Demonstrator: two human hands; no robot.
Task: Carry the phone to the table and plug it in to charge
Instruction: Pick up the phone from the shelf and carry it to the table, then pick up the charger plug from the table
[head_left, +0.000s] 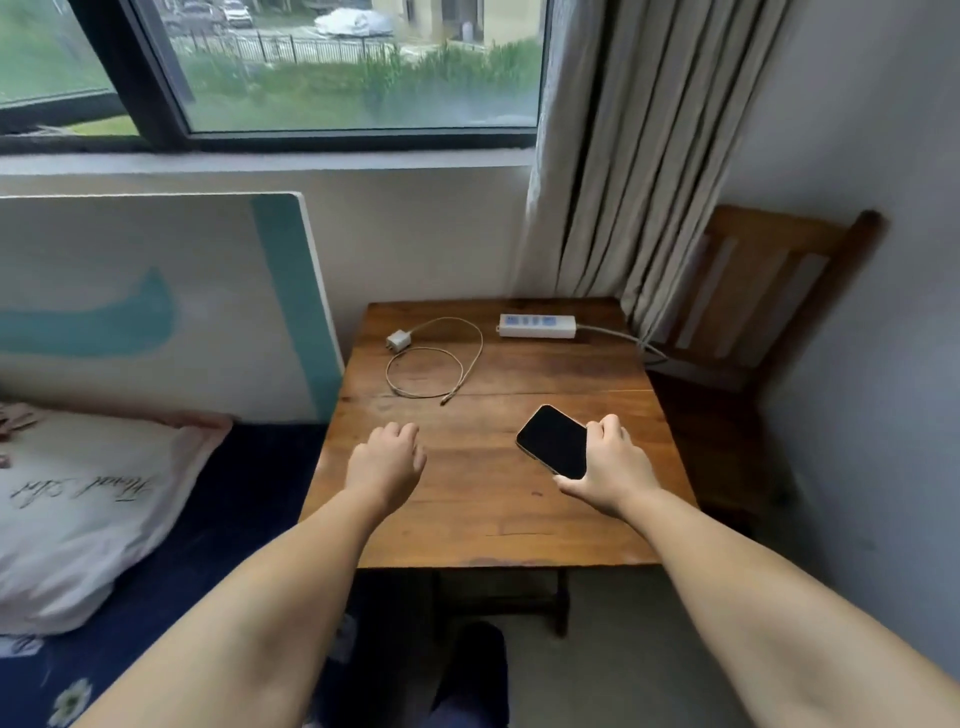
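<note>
A black phone (551, 440) with a dark screen lies face up, low over the wooden table (483, 499), held at its near end by my right hand (605, 470). My left hand (387, 460) hovers over the table's left side with its fingers loosely curled and nothing in them. Farther back on the table rests a white charger plug (399, 341) with its coiled cable (457, 364), whose free connector end points toward me. A white power strip (537, 326) sits at the table's back right, its cord running off to the right.
A bed with a dark blue sheet (249, 499) and a white pillow (88, 499) borders the table on the left. A white and teal board (156, 301) leans on the wall. A wooden chair (753, 312) and curtain (639, 156) stand at the right.
</note>
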